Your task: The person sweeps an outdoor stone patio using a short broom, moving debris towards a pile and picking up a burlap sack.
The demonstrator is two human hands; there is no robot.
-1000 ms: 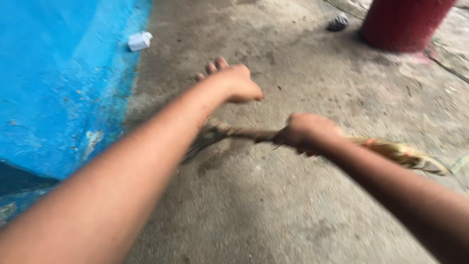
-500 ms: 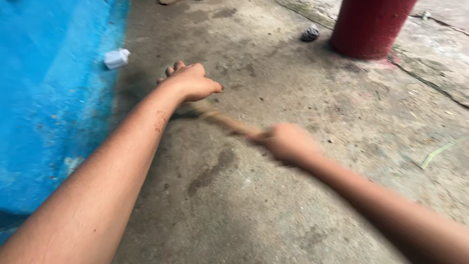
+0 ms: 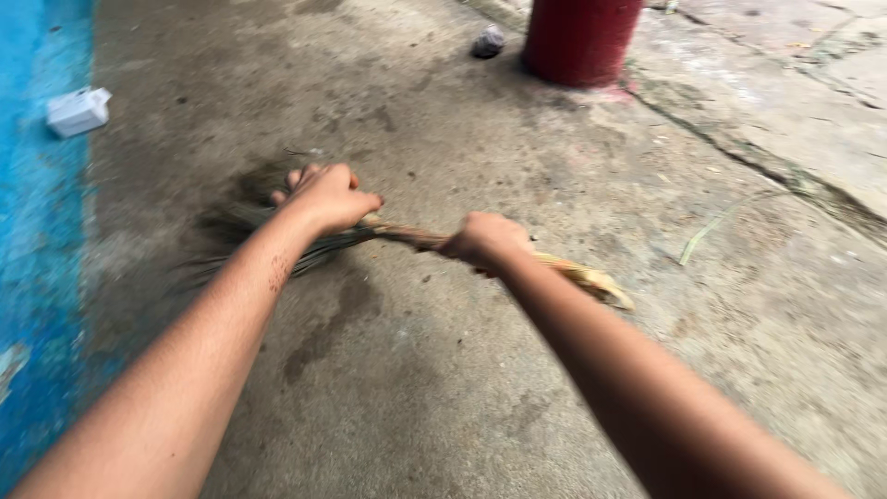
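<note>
Your right hand (image 3: 485, 240) grips the broom (image 3: 416, 238) at mid-handle; your left hand (image 3: 328, 197) clasps it nearer the bristles, well short of the red post (image 3: 580, 39).

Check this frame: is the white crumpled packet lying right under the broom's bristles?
No, the white packet lies apart by the blue wall, beyond the broom bristles.

Open concrete floor (image 3: 443, 397) lies below and to the right of both hands. The blue wall (image 3: 37, 277) bounds the left side, with a white box (image 3: 78, 110) at its base. The red post (image 3: 580, 37) and a dark lump (image 3: 489, 41) block the far end.
</note>
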